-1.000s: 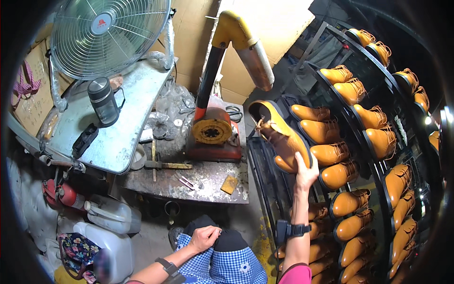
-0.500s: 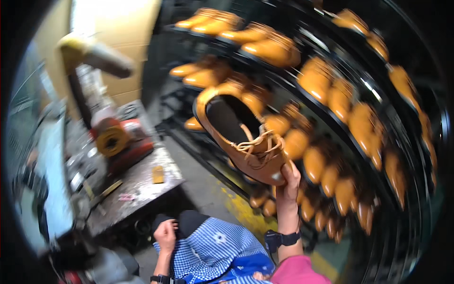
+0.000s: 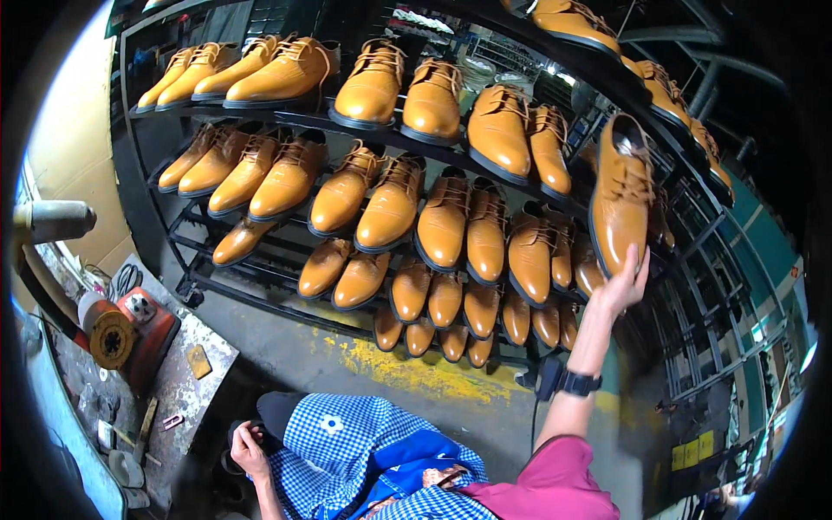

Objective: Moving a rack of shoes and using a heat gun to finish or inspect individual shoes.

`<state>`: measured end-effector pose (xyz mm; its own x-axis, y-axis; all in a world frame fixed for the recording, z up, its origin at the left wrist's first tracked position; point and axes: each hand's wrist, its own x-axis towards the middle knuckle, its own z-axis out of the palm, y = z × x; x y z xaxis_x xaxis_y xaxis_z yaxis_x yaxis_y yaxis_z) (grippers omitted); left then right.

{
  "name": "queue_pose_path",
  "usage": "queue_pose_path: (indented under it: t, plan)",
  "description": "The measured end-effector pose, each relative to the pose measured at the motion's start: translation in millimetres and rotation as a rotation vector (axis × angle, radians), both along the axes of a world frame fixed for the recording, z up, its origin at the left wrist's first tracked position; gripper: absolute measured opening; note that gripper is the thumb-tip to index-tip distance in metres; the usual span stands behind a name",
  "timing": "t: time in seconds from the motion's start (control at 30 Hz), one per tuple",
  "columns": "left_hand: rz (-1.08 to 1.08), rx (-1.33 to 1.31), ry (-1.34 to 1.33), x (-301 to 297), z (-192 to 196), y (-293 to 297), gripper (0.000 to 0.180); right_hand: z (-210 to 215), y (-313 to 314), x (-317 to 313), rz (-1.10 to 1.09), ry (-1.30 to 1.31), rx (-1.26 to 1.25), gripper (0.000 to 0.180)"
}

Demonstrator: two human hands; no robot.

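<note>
At the right end of a black shoe rack (image 3: 260,113), my right hand (image 3: 620,290) grips a tan lace-up dress shoe (image 3: 620,195) by its toe, arm stretched out. The shoe's heel points up and away, and its dark sole edge shows on the left. Whether it touches the shelf, I cannot tell. Pairs of similar tan shoes stand on the rack's tiers, the nearest being a pair (image 3: 527,143) left of the held shoe. Low at the left, beside my dark-covered knee, my left hand (image 3: 250,451) is curled closed with nothing visible in it.
A worn workbench (image 3: 195,394) at the left carries a red machine (image 3: 152,347) with a round yellowish disc, a small yellow block (image 3: 198,362) and loose tools. More shoes (image 3: 576,22) stand on a higher shelf. Metal racks (image 3: 719,303) stand at the far right. Yellow paint marks the floor.
My right hand has carried the shoe from in front of me out to the right end of the rack. The view has swung right. My left hand stays low and curled.
</note>
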<state>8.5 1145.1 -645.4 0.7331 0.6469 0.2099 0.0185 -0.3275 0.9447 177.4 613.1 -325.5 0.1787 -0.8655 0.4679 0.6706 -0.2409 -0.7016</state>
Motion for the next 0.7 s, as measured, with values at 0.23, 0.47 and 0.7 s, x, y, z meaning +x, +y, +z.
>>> queue_pose_path:
  t: [0.23,0.47,0.7]
  plan:
    - [0.004,0.027,0.028,-3,0,2,0.031,56,-52,71,0.416,0.681,0.012,0.064]
    - [0.017,0.066,0.043,2,-2,1,0.031,31,-159,52,-0.494,0.756,-0.364,0.072]
    - [0.035,0.108,0.076,9,-12,4,0.030,50,-204,111,-0.171,1.151,-0.718,0.091]
